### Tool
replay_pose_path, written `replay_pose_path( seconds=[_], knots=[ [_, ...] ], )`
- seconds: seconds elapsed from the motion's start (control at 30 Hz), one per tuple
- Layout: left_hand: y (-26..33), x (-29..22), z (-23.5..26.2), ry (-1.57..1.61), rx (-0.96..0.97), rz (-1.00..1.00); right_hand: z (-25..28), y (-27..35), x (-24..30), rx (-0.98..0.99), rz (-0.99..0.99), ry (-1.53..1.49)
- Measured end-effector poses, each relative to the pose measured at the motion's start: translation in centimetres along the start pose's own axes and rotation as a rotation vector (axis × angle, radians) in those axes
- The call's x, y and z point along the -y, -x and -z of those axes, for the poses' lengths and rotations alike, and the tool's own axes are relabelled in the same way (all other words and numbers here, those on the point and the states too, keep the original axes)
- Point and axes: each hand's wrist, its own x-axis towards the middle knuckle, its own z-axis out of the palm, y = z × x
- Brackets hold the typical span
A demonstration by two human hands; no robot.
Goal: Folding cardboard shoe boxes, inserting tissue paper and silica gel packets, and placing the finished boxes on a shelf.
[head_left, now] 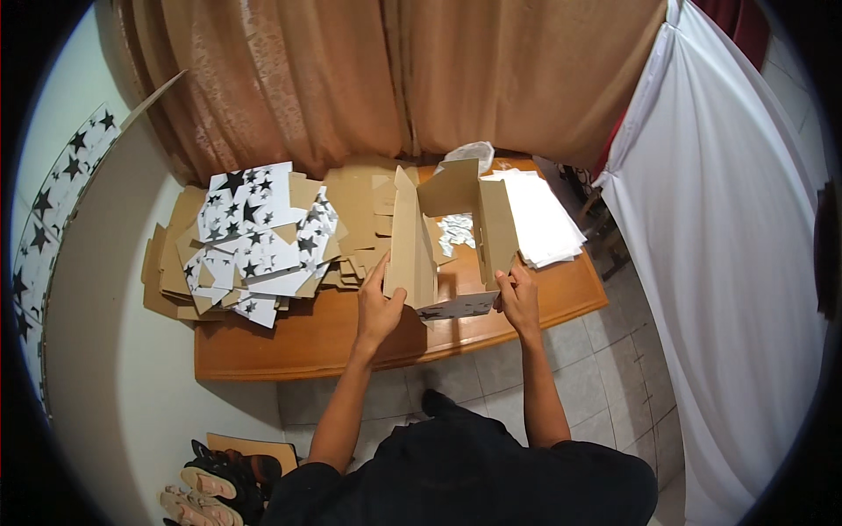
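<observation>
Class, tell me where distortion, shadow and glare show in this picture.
Head view, distortion: the wooden table's front edge bows and black fills the corners; head view, shadow: a dark patch lies on the table beside the left hand; head view, glare: pale reflections show through the open cardboard box.

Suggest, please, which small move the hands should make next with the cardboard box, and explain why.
Probably fold one panel of the cardboard box inward with the left hand while the right hand steadies it. The walls are spread into a frame, the hands grip opposite sides, and white pieces on the table show through, so its bottom looks open.
</observation>
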Motion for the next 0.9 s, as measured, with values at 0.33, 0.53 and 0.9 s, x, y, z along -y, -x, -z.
replay_pose_path(
  seconds=[0.33,0.53,0.9],
  knots=[
    [1.7,-1.8,-13.1,0.057,0.107,0.035,12.9,0.6,-4.7,-0.081,0.212,0.262],
    [1.7,0.7,-20.3,-0.106,0.088,-0.059,18.9,-2.3,-8.4,0.070,0.068,0.346],
    [3.5,0.4,-26.0,-0.398,0.014,0.050,19.2,-3.9,-16.5,0.285,0.146,0.515]
  ],
)
